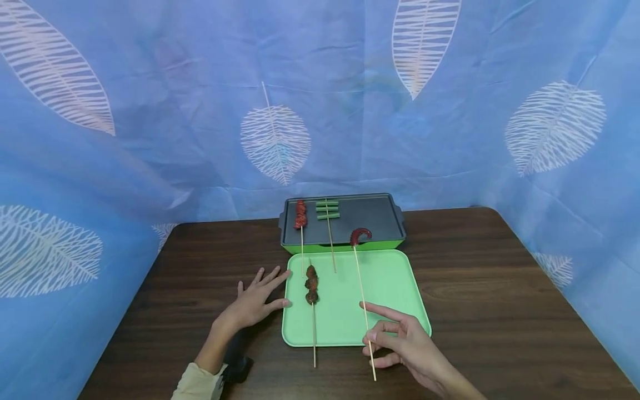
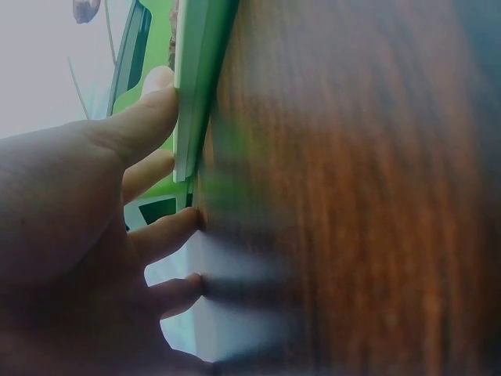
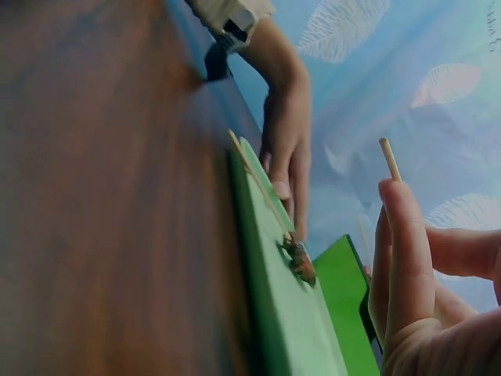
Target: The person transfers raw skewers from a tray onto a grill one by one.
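Note:
My right hand point(image 1: 402, 344) pinches the lower part of a wooden skewer between thumb and fingers. At the skewer's top is a dark red curled piece like an octopus tentacle point(image 1: 359, 235), overlapping the front edge of the grill pan point(image 1: 370, 216) in the head view. In the right wrist view the stick's blunt end point(image 3: 390, 160) pokes out past the fingers. Fingers spread, my left hand point(image 1: 252, 305) rests at the left edge of the light green tray point(image 1: 350, 336). On that tray lies a brown meat skewer point(image 1: 312, 284), its stick reaching over the near rim.
The dark pan, in a green base point(image 1: 295, 250), stands behind the tray. It bears a red meat skewer point(image 1: 300, 215) and a green vegetable skewer point(image 1: 327, 209), their sticks jutting over the tray. A blue leaf-patterned cloth point(image 1: 340, 139) hangs behind the brown wooden table point(image 1: 475, 289).

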The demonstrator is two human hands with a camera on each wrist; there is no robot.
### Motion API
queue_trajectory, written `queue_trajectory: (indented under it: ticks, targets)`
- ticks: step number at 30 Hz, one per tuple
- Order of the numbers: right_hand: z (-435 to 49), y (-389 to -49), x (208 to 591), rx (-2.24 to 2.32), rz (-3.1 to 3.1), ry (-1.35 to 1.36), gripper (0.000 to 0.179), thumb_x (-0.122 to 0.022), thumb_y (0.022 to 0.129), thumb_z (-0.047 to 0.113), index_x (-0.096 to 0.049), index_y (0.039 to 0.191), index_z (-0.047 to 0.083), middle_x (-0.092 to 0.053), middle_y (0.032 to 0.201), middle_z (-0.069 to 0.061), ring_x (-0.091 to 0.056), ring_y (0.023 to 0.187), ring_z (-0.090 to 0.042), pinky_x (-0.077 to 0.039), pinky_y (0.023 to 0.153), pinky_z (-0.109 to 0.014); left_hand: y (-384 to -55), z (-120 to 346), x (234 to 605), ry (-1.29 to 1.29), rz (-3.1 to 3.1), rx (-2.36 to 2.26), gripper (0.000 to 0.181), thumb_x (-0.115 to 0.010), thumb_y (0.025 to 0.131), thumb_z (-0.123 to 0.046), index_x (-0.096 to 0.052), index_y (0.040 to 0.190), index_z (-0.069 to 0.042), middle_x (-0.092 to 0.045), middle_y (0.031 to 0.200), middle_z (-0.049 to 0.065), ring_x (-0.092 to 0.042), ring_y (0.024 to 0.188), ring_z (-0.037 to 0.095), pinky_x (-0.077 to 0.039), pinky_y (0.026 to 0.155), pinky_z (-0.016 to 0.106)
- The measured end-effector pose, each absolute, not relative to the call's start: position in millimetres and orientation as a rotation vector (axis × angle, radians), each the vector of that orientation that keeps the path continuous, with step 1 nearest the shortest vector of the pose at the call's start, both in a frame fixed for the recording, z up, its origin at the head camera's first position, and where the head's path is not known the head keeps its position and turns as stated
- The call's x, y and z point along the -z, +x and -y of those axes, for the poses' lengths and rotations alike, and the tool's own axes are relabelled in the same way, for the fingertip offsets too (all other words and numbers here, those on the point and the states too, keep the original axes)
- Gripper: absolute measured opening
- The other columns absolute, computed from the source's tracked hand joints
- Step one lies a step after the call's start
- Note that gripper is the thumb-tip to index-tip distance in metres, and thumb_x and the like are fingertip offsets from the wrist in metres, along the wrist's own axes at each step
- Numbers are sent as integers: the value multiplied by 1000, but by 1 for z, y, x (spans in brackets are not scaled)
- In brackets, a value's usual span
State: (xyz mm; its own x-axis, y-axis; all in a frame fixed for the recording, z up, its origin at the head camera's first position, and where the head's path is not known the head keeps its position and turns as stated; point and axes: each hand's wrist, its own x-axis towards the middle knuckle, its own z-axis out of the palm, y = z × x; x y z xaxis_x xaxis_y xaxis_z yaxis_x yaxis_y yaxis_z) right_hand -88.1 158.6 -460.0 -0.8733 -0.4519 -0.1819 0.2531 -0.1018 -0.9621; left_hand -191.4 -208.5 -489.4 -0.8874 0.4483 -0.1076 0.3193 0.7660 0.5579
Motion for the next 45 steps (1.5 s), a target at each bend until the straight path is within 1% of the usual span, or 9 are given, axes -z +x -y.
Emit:
queue_trajectory:
  ticks: [5,10,15,21,25,29,36,41,45]
  targets:
    - [-161,-110,449,2050,-1744,-219,64,-69,99,7,-43,157,6,-71,93,-12,-74,89,-26,-62,74,-45,-190,205,489,599,-2732,-801,72,-60,101,-50,-32,164,-26,-20,170,12,-4,155,46,2,104,86]
    - [-164,-130,440,2076,-1762,-198,64,-70,98,6,-44,157,7,-71,91,-11,-75,89,-26,-61,76,-47,-186,205,489,592,-2716,-809,72,-61,101,-48,-33,163,-25,-20,170,13,-4,154,47,2,103,86]
    - [-164,-151,430,2057,-1816,-205,66,-70,98,8,-41,158,8,-70,91,-10,-75,90,-26,-61,77,-47,-186,207,488,599,-2720,-851,71,-62,102,-46,-34,163,-23,-21,169,14,-5,154,48,2,102,87]
    - [-165,-171,426,2041,-1846,-233,65,-67,100,6,-38,159,3,-73,96,-13,-75,89,-21,-61,77,-44,-188,206,486,591,-2728,-846,72,-62,101,-48,-34,163,-23,-20,169,13,-4,154,47,3,103,86]
    - [-164,-181,428,2045,-1843,-203,64,-66,100,6,-39,158,3,-74,98,-15,-75,88,-20,-61,76,-42,-188,206,487,589,-2726,-837,73,-61,101,-49,-33,163,-24,-20,170,13,-4,154,47,3,104,86]
    - [-162,-189,432,2050,-1840,-185,64,-65,101,6,-39,159,4,-74,99,-15,-75,88,-19,-62,76,-41,-188,206,488,593,-2718,-842,73,-61,101,-48,-33,163,-23,-20,170,13,-4,154,47,3,103,86]
    - [-159,-198,438,2028,-1852,-184,64,-63,100,4,-37,159,3,-74,98,-11,-74,90,-20,-62,77,-41,-187,206,487,587,-2716,-843,72,-62,102,-47,-33,163,-23,-20,169,14,-4,154,47,3,103,86]
    - [-157,-205,444,2038,-1847,-121,63,-61,99,1,-39,158,4,-74,96,-9,-74,89,-20,-62,78,-40,-187,205,486,588,-2709,-853,71,-62,102,-46,-34,163,-23,-20,169,13,-4,154,47,4,104,86]
    - [-158,-209,447,2038,-1840,-75,63,-61,99,1,-39,158,2,-74,95,-8,-74,88,-19,-61,78,-39,-186,205,486,590,-2714,-855,71,-62,102,-45,-34,163,-23,-20,169,14,-4,154,48,3,103,86]
